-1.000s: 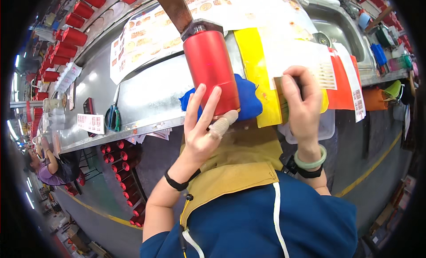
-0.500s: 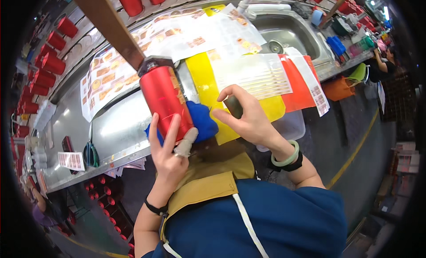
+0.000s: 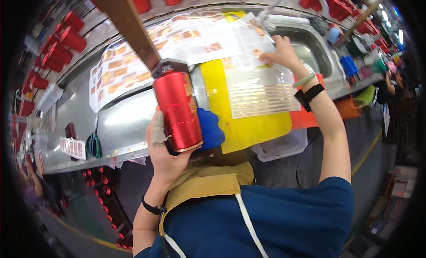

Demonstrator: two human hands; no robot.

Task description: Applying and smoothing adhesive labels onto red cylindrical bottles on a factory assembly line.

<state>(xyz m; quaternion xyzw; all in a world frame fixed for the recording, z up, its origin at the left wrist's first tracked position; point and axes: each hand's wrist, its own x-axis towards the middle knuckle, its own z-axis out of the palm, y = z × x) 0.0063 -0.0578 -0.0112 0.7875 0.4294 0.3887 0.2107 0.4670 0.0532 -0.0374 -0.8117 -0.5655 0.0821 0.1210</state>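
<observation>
Red canister held at the bar's end, right hand spread out by the sink

From where I stand, the worker's left hand (image 3: 165, 158) is curled around the lower end of a shiny red metallic canister (image 3: 178, 109), gripping it firmly, one digit wrapped in a pale finger cover (image 3: 158, 132). The canister lies tilted over the near edge of the steel workbench (image 3: 126, 125), its far end meeting a dark hexagonal fitting (image 3: 169, 67) on a brown bar (image 3: 137, 33) that slants in from above. A crumpled blue cloth (image 3: 211, 129) sits just beside it, on the right.

The right hand (image 3: 282, 53) is stretched well away, thumb and fingers parted, over the edge of a printed paper sheet (image 3: 197, 36) close to the metal sink (image 3: 308, 51). I can't tell whether the fingertips touch the paper. A pale green bangle (image 3: 304, 81) and a black wristband (image 3: 309, 97) circle that arm.

Below that forearm, a clear sheet with rows of gold strips (image 3: 262, 96) lies over a yellow sheet (image 3: 257, 133), a red-orange sheet (image 3: 305, 119) alongside. Off to the left, dark-green-handled scissors (image 3: 93, 145) rest near a small label sheet (image 3: 72, 148).
</observation>
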